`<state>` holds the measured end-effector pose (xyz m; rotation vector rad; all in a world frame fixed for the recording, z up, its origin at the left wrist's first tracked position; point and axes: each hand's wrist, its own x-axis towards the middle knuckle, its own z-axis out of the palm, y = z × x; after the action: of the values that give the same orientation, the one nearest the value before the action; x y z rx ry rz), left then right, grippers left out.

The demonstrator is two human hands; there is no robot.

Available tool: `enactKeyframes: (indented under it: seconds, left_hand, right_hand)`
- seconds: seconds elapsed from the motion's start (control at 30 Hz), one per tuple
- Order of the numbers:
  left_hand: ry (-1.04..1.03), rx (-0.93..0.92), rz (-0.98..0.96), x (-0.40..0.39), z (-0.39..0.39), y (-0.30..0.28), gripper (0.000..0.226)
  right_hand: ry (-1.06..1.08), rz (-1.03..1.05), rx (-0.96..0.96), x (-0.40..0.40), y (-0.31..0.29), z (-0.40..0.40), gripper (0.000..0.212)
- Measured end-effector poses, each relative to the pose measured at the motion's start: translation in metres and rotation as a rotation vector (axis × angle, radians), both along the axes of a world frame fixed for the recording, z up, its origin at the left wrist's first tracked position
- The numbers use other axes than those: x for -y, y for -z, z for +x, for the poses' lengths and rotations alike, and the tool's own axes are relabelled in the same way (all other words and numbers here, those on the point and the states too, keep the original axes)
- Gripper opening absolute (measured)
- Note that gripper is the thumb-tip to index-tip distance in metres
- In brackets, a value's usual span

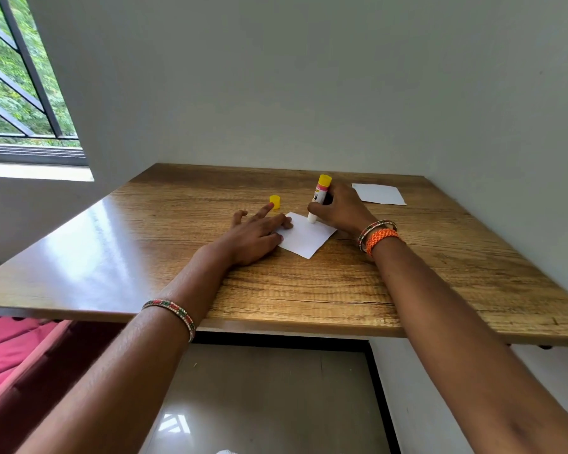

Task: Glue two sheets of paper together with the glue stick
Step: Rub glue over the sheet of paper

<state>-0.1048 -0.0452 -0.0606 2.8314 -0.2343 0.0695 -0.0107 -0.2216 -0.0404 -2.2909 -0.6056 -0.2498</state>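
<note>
Wooden table (pixel 341 290): two papers (pixel 304 239), yellow cap (pixel 275 202)

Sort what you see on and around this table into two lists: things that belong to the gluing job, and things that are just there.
Belongs to the job:
glue stick, held by the right hand
near paper sheet, pressed by the left hand
far paper sheet
yellow cap, off the stick

Just there:
wooden table
window grille
pink quilted cloth

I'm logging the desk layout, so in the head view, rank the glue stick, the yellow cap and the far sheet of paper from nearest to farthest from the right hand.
1. Glue stick: gripped in the right hand, tip down on the near sheet.
2. Far sheet of paper: just beyond the hand, to its right.
3. Yellow cap: standing to the left, past the glue stick, by the left hand's fingertips.
</note>
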Motion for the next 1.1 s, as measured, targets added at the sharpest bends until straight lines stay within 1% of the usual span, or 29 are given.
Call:
enactKeyframes:
  seconds: [0.07, 0.2, 0.4, 0.73, 0.97, 1.03, 1.1]
  left_hand:
    - [-0.003, 0.0, -0.001, 0.0, 0.0, 0.0, 0.046]
    - [-0.016, 0.0, 0.004, -0.001, 0.001, 0.001, 0.046]
    - [-0.018, 0.008, -0.011, 0.0, -0.001, 0.0, 0.045]
    - [-0.02, 0.011, -0.007, 0.001, -0.002, -0.002, 0.043]
    - [-0.021, 0.01, -0.02, 0.003, -0.005, -0.003, 0.044]
    - [-0.02, 0.013, -0.016, 0.003, -0.005, -0.003, 0.043]
    - [-0.019, 0.025, -0.014, 0.002, -0.006, -0.003, 0.04]
  right_hand:
    - [0.006, -0.001, 0.002, 0.002, -0.001, -0.003, 0.022]
    - [0.018, 0.003, -0.006, 0.005, -0.003, -0.008, 0.023]
    - [0.041, 0.019, -0.032, 0.01, -0.004, -0.014, 0.032]
    - [0.094, -0.009, -0.043, 0.022, -0.004, -0.02, 0.033]
    - [0.134, -0.029, -0.062, 0.028, -0.003, -0.024, 0.04]
    - [0.135, -0.007, -0.059, 0.029, -0.004, -0.027, 0.039]
    - [0.135, 0.086, -0.044, 0.029, -0.007, -0.03, 0.033]
